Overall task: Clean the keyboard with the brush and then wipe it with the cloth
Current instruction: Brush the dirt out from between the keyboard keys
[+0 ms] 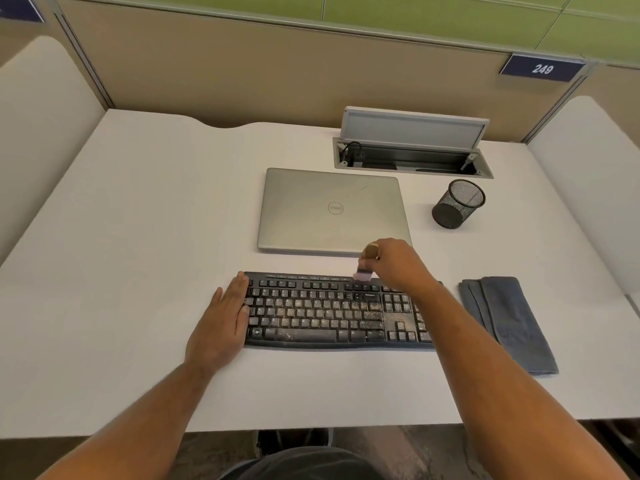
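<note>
step: brushing, wipe not begun | right hand [398, 263] pinches brush [365, 266], bristles down on keyboard [325, 311] far edge, right of middle | left hand [225, 323] flat, fingers straight, steadying its left end | keyboard long axis left-right, near tabletop [138, 237] front edge; crumbs lie nearward of brush | cloth [509, 320] folded beside keyboard's right end, nearer right hand
</note>
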